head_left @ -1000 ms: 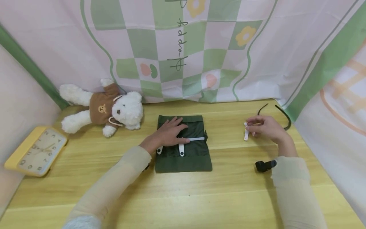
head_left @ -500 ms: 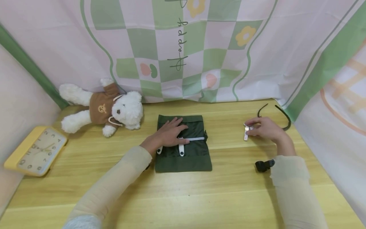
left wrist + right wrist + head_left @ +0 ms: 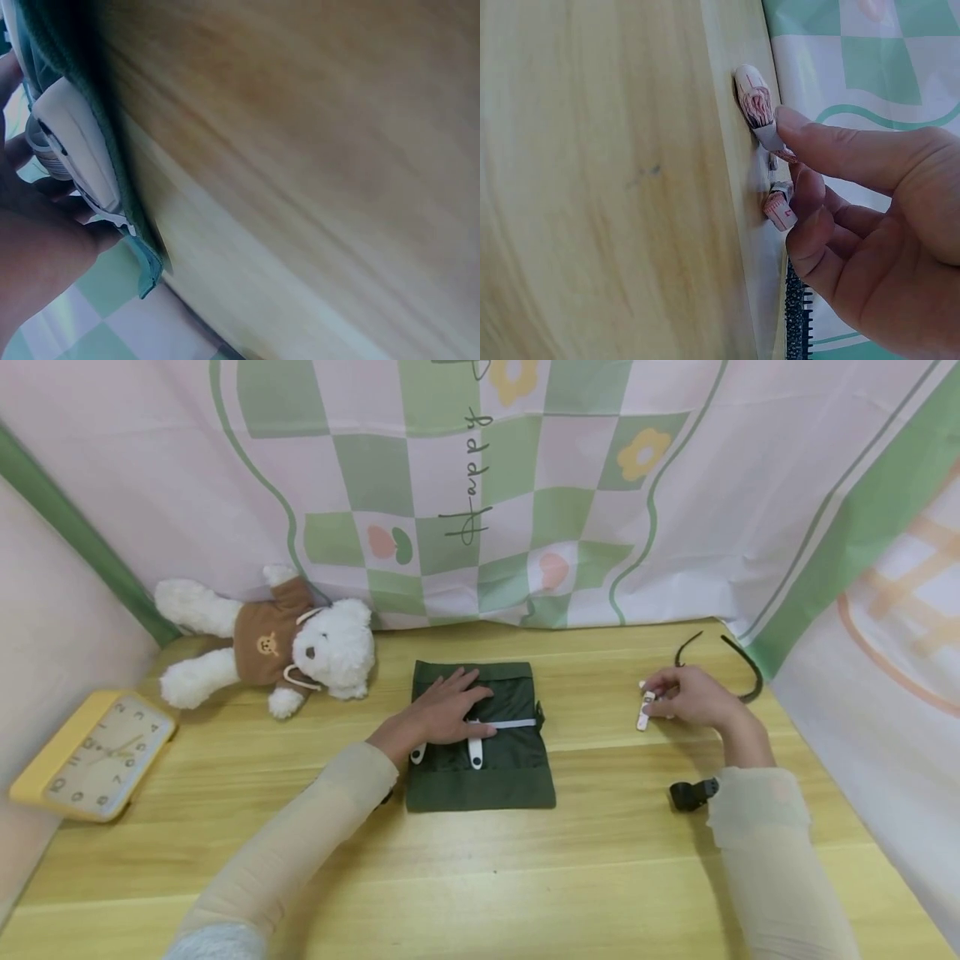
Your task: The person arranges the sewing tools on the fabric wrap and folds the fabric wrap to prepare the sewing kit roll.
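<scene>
My left hand (image 3: 448,706) lies spread on a dark green fabric pouch (image 3: 480,789) at the middle of the table. Under and beside its fingers, white-handled pieces (image 3: 476,753) and a pale strap (image 3: 517,723) show on the pouch. The left wrist view has a rounded white piece (image 3: 79,139) at the pouch's edge, beside the fingers. Off to the right, my right hand (image 3: 693,695) pinches a folded measuring tape (image 3: 757,105), white with red marks, between thumb and fingers. Another small bundle of tape (image 3: 781,211) sits close by the fingertips.
A curved black strip (image 3: 753,681) lies behind my right hand; the right wrist view shows teeth along a dark strip (image 3: 798,315). A white plush toy (image 3: 337,647) in brown and a yellow clock (image 3: 97,756) stand at the left. A patterned cloth (image 3: 450,585) hangs behind the table.
My right hand has shifted slightly, and the folded measuring tape in its fingers has turned a little, its lower end swinging left. The left hand stays on the pouch.
</scene>
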The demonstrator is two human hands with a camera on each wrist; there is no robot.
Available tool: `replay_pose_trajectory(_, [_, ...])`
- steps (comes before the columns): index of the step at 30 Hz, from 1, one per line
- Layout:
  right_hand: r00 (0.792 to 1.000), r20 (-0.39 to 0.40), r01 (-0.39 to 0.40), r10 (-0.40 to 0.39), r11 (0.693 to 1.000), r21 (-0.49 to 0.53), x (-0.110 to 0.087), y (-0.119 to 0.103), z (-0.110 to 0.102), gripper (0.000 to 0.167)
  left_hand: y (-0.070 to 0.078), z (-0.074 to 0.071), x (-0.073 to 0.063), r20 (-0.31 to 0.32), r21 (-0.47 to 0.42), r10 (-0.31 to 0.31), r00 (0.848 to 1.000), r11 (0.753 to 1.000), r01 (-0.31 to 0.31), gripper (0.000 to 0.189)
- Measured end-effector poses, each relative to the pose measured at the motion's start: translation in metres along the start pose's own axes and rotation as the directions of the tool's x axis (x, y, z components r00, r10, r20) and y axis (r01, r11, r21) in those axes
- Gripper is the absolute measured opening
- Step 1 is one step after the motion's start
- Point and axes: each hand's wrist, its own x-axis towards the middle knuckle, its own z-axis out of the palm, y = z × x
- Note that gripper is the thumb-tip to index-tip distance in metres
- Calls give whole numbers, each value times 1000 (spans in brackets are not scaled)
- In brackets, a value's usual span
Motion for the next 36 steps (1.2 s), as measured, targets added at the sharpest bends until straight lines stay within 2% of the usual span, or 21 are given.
replay_pose_trajectory(7, [1000, 10, 15, -15, 999, 37, -2, -3, 0, 31, -3, 1, 2, -9, 4, 1, 1000, 1000, -1, 68])
replay_pose_trajectory(13, [999, 28, 16, -20, 990, 140, -1, -11, -1, 21, -3, -1, 2, -5, -1, 5, 1000, 1000, -5, 68])
replay_pose_trajectory(16, [999, 29, 16, -22, 983, 185, 0, -18, -1, 22, -3, -1, 2, -2, -3, 3, 1000, 1000, -3, 68])
replay_pose_trajectory(23, [1000, -14, 7, -4, 977, 213, 3, -30, 3, 26, -4, 0, 3, -2, -16, 0, 1000, 1000, 0, 68])
replay_pose_trajectory(36, [996, -47, 83, -74, 969, 233, 11, -39, 15, 30, -5, 2, 3, -6, -27, 6, 1000, 1000, -6, 64])
